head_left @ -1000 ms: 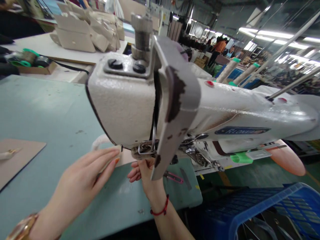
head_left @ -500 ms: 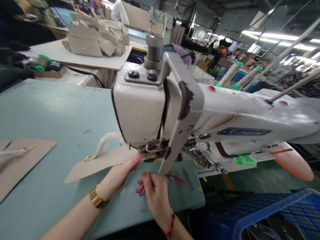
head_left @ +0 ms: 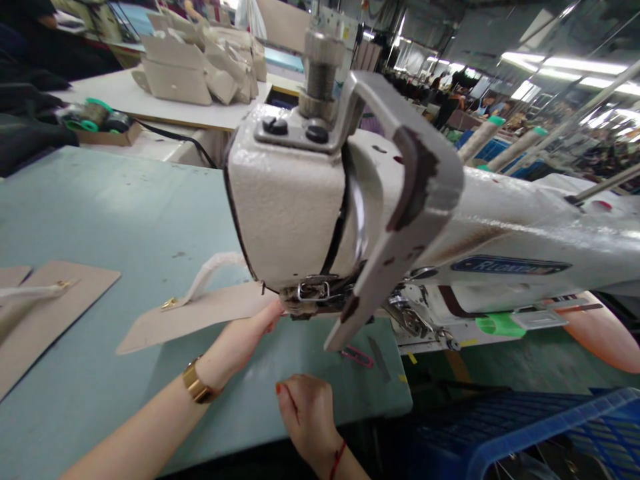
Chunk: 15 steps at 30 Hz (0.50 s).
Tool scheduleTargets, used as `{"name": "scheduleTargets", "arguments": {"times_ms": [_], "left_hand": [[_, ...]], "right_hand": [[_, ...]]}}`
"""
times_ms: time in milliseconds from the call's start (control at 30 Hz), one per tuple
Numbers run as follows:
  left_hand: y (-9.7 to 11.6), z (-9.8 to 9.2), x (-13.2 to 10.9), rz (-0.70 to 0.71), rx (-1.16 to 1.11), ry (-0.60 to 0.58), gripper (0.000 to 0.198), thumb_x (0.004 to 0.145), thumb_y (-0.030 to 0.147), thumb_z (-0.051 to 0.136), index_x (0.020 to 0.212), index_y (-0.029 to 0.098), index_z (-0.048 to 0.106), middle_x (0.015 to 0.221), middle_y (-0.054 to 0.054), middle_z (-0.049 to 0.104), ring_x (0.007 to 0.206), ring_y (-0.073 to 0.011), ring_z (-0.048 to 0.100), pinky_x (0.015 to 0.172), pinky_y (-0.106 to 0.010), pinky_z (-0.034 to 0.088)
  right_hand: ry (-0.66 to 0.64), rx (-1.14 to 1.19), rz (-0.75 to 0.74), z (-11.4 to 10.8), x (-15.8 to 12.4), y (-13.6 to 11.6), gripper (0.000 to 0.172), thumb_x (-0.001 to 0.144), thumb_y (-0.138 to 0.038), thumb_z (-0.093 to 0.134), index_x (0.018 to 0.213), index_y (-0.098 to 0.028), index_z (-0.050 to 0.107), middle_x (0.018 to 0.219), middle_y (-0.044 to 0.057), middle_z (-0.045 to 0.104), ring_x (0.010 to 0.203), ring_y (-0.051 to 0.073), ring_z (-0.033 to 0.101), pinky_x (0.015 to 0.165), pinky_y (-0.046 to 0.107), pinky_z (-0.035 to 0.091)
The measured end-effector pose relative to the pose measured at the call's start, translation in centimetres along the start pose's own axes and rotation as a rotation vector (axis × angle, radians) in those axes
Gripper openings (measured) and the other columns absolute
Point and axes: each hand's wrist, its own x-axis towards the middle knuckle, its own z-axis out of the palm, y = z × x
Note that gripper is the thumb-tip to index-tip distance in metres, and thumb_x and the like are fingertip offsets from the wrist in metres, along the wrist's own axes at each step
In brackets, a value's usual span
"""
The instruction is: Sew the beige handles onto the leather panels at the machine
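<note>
My left hand point(head_left: 250, 333), with a gold band at the wrist, is closed on the near edge of a beige bag panel point(head_left: 200, 317). That panel reaches under the head of a white sewing machine point(head_left: 285, 213); its far end is hidden there. A handle wrapped in white point(head_left: 207, 272) rises from it by a gold fitting point(head_left: 170, 303). Over the front of the table, my right hand point(head_left: 306, 410) is curled into a fist, apart from the panel; whatever its fingers may hold is hidden. Pink-handled thread snips point(head_left: 359, 357) lie beyond it, under the machine's bent metal guard point(head_left: 400, 240).
More beige panels point(head_left: 75, 283) with a wrapped handle lie at the left of the green table point(head_left: 150, 207). A blue plastic crate point(head_left: 480, 440) stands at lower right. Behind, a white table point(head_left: 100, 100) bears beige bag pieces point(head_left: 180, 77). Thread cones point(head_left: 483, 139) stand behind the machine.
My right hand has drawn back toward me, and its fingers have curled from partly open into a fist. My left hand stays at the panel. The camera view has shifted slightly.
</note>
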Motion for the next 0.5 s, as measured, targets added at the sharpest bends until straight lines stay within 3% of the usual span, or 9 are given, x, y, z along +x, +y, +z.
{"name": "scheduleTargets", "arguments": {"times_ms": [233, 500], "left_hand": [[0.52, 0.02, -0.01, 0.043, -0.034, -0.023, 0.036, 0.079, 0.043, 0.06, 0.056, 0.023, 0.041, 0.056, 0.005, 0.037, 0.054, -0.0135, 0.032, 0.053, -0.027, 0.028], [0.93, 0.26, -0.11, 0.077, -0.046, 0.042, 0.035, 0.076, 0.045, 0.064, 0.056, 0.024, 0.046, 0.056, 0.003, 0.045, 0.055, -0.0162, 0.038, 0.054, -0.029, 0.033]], "right_hand": [[-0.001, 0.002, 0.013, -0.11, 0.02, -0.18, 0.038, 0.097, -0.025, 0.037, 0.061, -0.017, 0.044, 0.058, 0.0, 0.051, 0.056, 0.011, 0.046, 0.058, 0.028, 0.023], [-0.024, 0.002, 0.02, -0.19, -0.09, -0.15, 0.038, 0.098, -0.024, 0.037, 0.061, -0.017, 0.044, 0.059, 0.0, 0.051, 0.055, 0.011, 0.044, 0.058, 0.028, 0.022]]}}
